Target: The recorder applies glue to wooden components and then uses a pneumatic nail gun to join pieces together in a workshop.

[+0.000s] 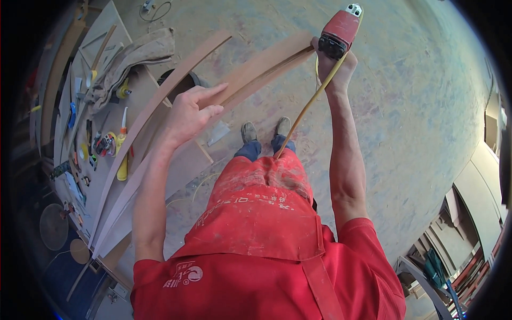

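Left hand (188,116) gripping a curved wooden strip (262,65); near its far end, right hand (340,68) gripping a red power tool (343,26).

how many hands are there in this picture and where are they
2: the left hand is left of centre, at the curved wood; the right hand is at upper right, holding the red power tool. No others show.
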Motion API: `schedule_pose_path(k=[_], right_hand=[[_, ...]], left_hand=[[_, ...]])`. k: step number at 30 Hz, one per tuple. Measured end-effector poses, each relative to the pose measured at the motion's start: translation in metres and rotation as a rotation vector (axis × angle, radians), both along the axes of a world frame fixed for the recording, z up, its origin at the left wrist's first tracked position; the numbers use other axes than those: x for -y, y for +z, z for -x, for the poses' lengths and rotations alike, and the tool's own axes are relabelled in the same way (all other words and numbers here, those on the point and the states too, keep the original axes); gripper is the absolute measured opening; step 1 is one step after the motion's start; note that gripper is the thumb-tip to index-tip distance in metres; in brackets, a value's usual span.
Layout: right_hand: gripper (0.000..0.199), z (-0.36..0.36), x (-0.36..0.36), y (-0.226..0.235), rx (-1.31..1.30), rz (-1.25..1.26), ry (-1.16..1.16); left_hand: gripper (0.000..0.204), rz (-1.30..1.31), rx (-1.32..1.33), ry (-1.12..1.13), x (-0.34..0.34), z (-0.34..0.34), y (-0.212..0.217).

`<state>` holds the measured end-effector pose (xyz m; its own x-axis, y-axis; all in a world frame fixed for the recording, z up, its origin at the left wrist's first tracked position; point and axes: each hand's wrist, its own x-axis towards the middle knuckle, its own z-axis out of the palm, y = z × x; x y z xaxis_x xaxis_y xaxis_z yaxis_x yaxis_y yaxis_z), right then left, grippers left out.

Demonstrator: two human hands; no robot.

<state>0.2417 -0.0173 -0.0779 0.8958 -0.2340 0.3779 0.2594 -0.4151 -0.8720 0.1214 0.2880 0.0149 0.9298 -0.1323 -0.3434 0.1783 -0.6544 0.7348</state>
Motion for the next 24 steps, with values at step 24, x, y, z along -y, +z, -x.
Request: schedule_pose_path(k=[24], right_hand=[[0.023, 0.000, 0.000, 0.007, -0.081, -0.084, 0.049]], left_hand=[[0.069, 0.065, 0.005, 0.064, 0.000, -0.001, -0.003]])
